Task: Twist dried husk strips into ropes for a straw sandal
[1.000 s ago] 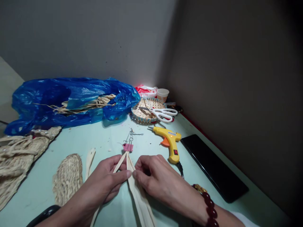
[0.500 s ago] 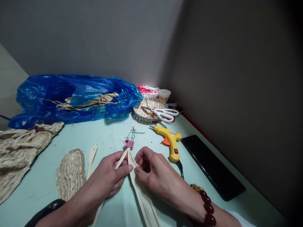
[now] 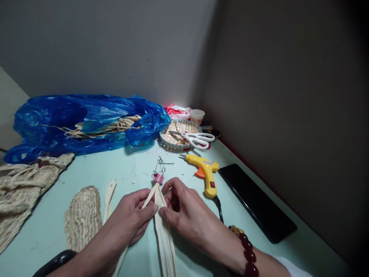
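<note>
Left hand (image 3: 140, 215) clamps pale fibre strips (image 3: 165, 242) between thumb and fingers; right hand (image 3: 184, 209) has its thumb at their right edge, but cannot tell whether it grips. Judged risk: uneven pulling could split a strip or slip the bundle from the pink binder clip (image 3: 158, 178). Strips run between both hands, from the clip just beyond the fingertips toward the wearer. Yellow glue gun (image 3: 208, 173) lies rightward on the counter (image 3: 132, 163).

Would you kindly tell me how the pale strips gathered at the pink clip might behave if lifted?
The strips would probably bend and flop, as they look thin and ribbon-like. They are likely light for their length, being so thin. They may also tug the clip, since their gathered ends appear caught in it.
</note>
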A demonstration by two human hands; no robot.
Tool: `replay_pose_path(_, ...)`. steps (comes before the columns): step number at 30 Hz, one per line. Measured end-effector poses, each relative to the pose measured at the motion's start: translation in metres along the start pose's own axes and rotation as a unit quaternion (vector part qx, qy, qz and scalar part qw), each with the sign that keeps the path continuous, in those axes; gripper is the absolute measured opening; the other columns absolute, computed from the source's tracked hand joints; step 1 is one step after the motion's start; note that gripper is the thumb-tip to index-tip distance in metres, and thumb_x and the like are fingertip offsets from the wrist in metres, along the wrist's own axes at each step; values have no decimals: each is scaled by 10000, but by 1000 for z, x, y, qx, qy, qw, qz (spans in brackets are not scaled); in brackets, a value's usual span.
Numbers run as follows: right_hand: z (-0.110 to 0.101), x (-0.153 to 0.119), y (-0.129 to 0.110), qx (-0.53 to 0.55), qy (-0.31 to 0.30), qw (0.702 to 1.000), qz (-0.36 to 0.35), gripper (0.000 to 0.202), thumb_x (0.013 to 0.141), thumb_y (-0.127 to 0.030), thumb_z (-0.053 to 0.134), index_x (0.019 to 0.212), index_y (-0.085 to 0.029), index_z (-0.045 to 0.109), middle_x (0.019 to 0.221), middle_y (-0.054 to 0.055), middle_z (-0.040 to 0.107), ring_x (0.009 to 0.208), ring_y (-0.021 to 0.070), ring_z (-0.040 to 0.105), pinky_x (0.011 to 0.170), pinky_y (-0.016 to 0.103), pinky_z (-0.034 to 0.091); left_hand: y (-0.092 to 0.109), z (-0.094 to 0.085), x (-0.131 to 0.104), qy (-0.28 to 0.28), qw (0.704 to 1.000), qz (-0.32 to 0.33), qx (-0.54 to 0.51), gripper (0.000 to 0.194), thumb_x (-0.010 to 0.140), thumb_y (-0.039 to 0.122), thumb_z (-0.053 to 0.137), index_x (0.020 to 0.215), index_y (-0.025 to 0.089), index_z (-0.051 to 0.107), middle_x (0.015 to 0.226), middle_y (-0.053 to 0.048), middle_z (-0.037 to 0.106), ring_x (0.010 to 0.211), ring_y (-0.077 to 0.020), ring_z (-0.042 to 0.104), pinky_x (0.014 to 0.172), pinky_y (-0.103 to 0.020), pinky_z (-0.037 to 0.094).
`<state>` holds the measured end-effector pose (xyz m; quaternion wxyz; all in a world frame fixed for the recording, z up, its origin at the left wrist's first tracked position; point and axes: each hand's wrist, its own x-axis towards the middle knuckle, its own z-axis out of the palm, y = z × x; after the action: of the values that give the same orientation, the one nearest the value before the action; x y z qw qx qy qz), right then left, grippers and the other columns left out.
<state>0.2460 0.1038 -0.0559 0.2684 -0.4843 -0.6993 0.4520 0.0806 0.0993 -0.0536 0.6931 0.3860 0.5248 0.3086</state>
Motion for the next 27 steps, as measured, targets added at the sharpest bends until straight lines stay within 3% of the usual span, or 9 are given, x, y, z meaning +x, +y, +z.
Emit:
replay_pose_path(8, 2, 3, 2, 10, 15, 1000, 13, 171, 799, -166, 548, 963, -202, 517, 792, -1, 610, 747, 175, 550, 626, 276, 406, -6, -1, 5, 23, 1000, 2, 9, 382, 661, 283, 766, 1001, 155, 647, 421, 124, 407, 334, -9, 125, 338, -161, 67)
replay_pose_path(10, 2, 3, 1, 14, 17, 1000, 18, 168, 797, -163, 553, 957, -201, 517, 793, 2, 614, 756, 178, 554, 635, 279, 410, -5, -1, 5, 35, 999, 4, 17, 360, 664, 275, 759, 985, 160, 642, 395, 136, 369, 333, -14, 118, 336, -162, 60)
replay_pose_path(15, 1, 2, -1, -1, 16, 999, 28, 200, 776, -147, 568, 959, -200, 508, 800, 4, 619, 760, 184, 550, 629, 281, 400, 1, 1, 0, 40, 999, -12, 26, 272, 664, 283, 746, 866, 167, 606, 406, 145, 338, 365, -12, 106, 349, -147, 54)
replay_pose_path(20, 1, 1, -1, 9, 20, 1000, 18, 194, 776, -134, 547, 949, -203, 493, 781, -1, 618, 754, 180, 549, 624, 273, 394, 2, 1, 1, 31, 997, 13, 75, 214, 703, 336, 709, 715, 183, 561, 405, 133, 333, 355, -22, 168, 342, -142, 125)
replay_pose_path(27, 2, -1, 3, 27, 28, 999, 23, 160, 787, -174, 566, 919, -212, 485, 812, 4, 605, 780, 179, 548, 638, 270, 396, 3, 1, 4, 42, 995, 8, 92, 201, 684, 292, 723, 801, 160, 626, 420, 113, 406, 358, -32, 195, 349, -158, 121)
